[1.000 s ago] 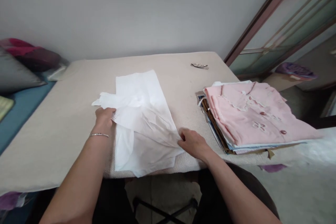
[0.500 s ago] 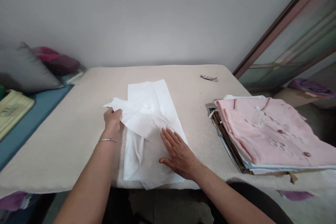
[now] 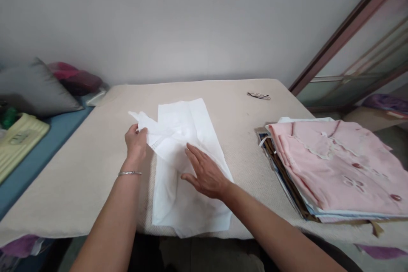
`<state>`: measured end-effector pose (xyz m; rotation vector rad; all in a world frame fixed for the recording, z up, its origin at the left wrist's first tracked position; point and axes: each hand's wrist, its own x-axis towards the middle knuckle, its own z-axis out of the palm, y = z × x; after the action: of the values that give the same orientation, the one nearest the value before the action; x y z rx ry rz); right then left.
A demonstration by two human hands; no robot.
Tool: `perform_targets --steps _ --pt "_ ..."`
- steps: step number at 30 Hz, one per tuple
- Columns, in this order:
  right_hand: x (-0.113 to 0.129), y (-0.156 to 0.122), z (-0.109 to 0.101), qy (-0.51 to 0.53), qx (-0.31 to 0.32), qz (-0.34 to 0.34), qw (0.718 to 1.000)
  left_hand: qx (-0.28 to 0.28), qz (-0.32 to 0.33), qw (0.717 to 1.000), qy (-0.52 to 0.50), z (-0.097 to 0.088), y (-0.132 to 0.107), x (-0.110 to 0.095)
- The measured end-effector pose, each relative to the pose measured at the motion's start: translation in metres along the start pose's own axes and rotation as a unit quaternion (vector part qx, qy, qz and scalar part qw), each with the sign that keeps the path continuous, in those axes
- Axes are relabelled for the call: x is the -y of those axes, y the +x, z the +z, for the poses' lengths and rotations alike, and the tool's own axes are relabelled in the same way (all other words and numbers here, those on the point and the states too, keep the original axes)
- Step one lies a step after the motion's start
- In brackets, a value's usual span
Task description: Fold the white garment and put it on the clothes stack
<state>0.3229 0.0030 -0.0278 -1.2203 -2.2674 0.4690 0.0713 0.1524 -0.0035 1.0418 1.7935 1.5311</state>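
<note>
A thin white garment lies partly folded on the beige table. My left hand pinches a flap of it at the left side, with a thin bracelet on that wrist. My right hand lies flat on the middle of the garment, fingers stretched out and pressing the cloth down.
A stack of folded clothes topped by a pink buttoned shirt sits at the table's right. A pair of glasses lies near the far edge. Cushions and a pale green item lie on a blue surface at left. A sliding door frame stands right.
My right hand left the garment's right edge and came flat onto its middle, sliding up and left. My left hand has kept its hold on the flap and lifted it slightly.
</note>
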Motion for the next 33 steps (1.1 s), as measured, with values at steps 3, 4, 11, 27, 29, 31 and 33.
perform_targets --steps 3,4,11,27,29,31,33 --pt "-0.007 0.030 0.025 0.026 0.009 0.022 0.999 -0.010 -0.036 0.999 0.012 -0.007 0.005 0.009" --pt "-0.009 0.034 0.034 0.021 0.018 0.027 0.999 -0.015 -0.048 0.999 0.012 -0.009 0.008 0.013" --pt "-0.010 0.010 0.052 0.017 -0.048 0.030 0.998 0.008 -0.071 0.996 -0.053 -0.008 0.011 0.019" --pt "0.000 -0.001 0.047 -0.017 0.023 0.008 1.000 -0.023 0.001 0.999 0.039 0.012 0.017 0.004" --pt "0.000 -0.008 0.052 -0.011 -0.010 0.036 0.999 -0.012 0.010 0.999 0.050 0.029 0.026 -0.012" --pt "-0.001 -0.014 0.054 0.004 -0.057 0.060 0.997 0.003 0.018 0.998 0.058 0.054 0.034 -0.029" --pt "-0.001 -0.019 0.051 0.048 -0.111 0.099 0.988 0.032 0.024 0.997 0.065 0.089 0.037 -0.045"
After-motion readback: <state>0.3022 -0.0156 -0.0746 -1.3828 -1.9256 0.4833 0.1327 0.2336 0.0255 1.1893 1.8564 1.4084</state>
